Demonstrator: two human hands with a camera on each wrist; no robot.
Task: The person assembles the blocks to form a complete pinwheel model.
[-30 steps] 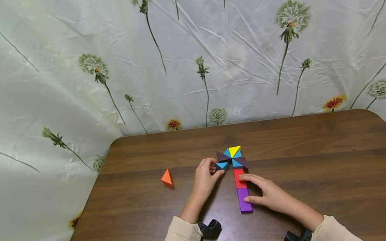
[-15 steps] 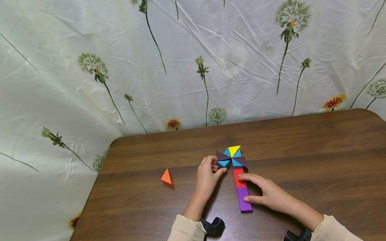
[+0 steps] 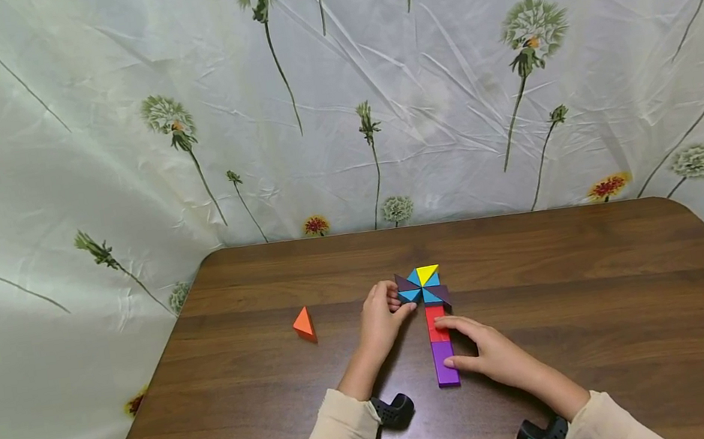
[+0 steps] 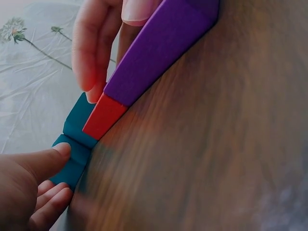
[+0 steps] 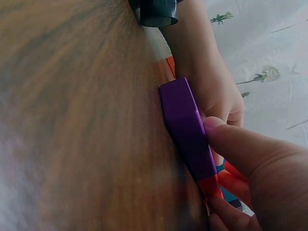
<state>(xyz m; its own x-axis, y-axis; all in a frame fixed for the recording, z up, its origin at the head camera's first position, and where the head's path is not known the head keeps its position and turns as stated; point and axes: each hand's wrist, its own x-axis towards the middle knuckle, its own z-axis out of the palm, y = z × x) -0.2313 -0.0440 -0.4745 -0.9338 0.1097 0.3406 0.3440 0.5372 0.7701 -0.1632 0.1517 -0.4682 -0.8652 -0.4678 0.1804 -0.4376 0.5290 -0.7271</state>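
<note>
My left hand (image 3: 378, 325) pinches a blue triangular block (image 3: 410, 296) at the left side of a pinwheel of triangular blocks; in the left wrist view the thumb lies on that blue block (image 4: 72, 161). Yellow (image 3: 427, 273), blue and dark brown (image 3: 438, 295) triangles form the rest of the pinwheel. Below it a red block section (image 3: 437, 333) and a purple rectangular block (image 3: 446, 372) run in a line toward me. My right hand (image 3: 491, 350) rests relaxed over this line, thumb touching the purple block's side and fingertips on the red.
An orange triangular block (image 3: 304, 325) stands apart on the brown wooden table (image 3: 610, 302), left of my left hand. Black wrist devices (image 3: 397, 412) sit at both sleeves. Behind the table hangs a white cloth (image 3: 447, 122) printed with dandelions.
My left hand has slid the blue triangular block rightward and slightly up, from beside the pinwheel to against its pieces. The right hand has stayed in place on the red and purple blocks.
</note>
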